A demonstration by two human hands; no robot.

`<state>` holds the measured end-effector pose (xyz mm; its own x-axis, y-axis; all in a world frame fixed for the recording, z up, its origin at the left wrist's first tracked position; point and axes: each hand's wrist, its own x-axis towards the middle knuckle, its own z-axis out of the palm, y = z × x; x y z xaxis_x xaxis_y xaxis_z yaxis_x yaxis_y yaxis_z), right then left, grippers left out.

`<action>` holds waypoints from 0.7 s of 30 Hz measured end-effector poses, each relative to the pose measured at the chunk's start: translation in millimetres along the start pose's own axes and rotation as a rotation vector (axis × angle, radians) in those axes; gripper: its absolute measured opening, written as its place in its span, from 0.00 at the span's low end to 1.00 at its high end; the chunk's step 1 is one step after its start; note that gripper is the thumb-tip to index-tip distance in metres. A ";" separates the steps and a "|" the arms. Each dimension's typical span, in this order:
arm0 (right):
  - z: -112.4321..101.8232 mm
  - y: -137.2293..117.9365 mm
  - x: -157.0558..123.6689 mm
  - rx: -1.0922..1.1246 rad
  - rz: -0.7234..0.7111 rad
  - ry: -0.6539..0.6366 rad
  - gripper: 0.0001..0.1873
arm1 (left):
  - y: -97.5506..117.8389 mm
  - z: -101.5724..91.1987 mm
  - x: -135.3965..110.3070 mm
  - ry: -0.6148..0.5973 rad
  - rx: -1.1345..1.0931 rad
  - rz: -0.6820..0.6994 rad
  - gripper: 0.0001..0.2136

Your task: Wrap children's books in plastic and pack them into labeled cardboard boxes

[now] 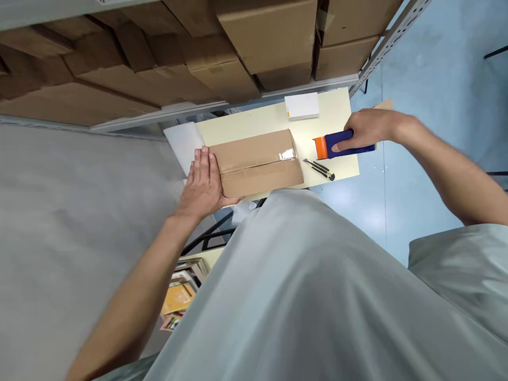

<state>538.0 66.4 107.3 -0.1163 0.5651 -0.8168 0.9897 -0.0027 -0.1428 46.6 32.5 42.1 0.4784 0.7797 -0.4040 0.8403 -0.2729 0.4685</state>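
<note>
A closed brown cardboard box (254, 153) lies lengthwise on a pale yellow tabletop (250, 119), with shiny clear tape over the right end of its seam. Flat against the box's left end rests my left hand (204, 182), fingers stretched out and thumb along the near edge. Past the box's right end, my right hand (367, 129) is wrapped from above around a dark blue and orange box (337, 145), its orange end pointing left. What that box contains cannot be seen. Between the two boxes lies a black and yellow utility knife (319, 169).
A small white box (302, 106) sits at the table's back edge, and white foam sheeting (184, 143) at its left end. Shelving packed with cardboard boxes (273, 37) runs behind. A grey wall (79, 222) stands at left. Books (178, 296) lie on a lower surface.
</note>
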 end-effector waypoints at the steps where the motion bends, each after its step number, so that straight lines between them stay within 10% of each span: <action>1: 4.2 -0.8 9.0 0.004 -0.005 0.003 0.47 | 0.6 0.2 0.0 -0.001 0.014 -0.005 0.77; 11: 17.6 -37.2 29.2 0.023 -0.077 -0.014 0.40 | 11.6 5.9 1.8 -0.005 0.137 -0.082 0.82; 21: 28.2 -33.5 30.8 0.133 -0.077 0.069 0.41 | 131.3 54.6 72.1 -0.042 -0.062 0.240 0.70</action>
<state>498.9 60.6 71.2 -0.1813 0.6233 -0.7607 0.9579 -0.0633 -0.2802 205.3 22.1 31.5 0.6734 0.6723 -0.3073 0.6848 -0.4108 0.6019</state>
